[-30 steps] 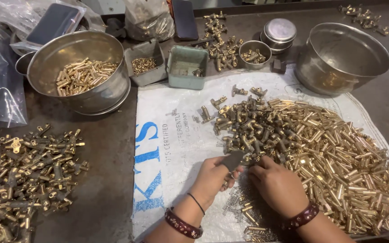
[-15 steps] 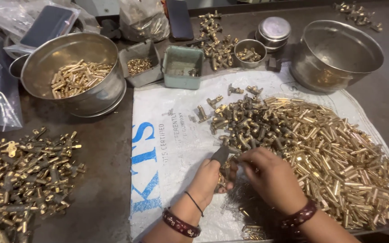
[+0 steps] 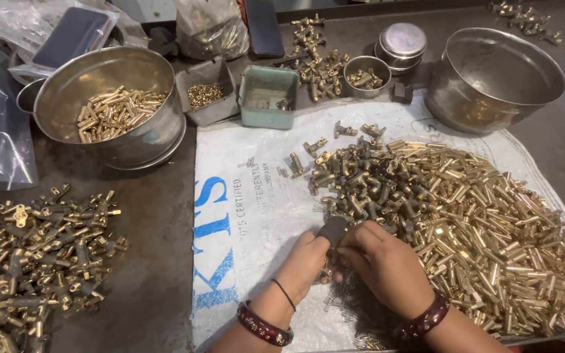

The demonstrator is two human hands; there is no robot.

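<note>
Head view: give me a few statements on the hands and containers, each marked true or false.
1. Both hands, left hand and right hand, meet over the white sack. True.
2. The large steel bowl at upper right is full of brass tubes. False: it looks almost empty.
3. The steel pot at upper left holds brass tubes. True.
4. The green tray sits on the sack's lower edge. False: it sits at the upper edge.

Both hands meet low centre, fingertips touching. Left hand curled, thumb up, dark bangle & thin band on wrist. Right hand arched, palm down, fingers bent, bangle on wrist.
</note>
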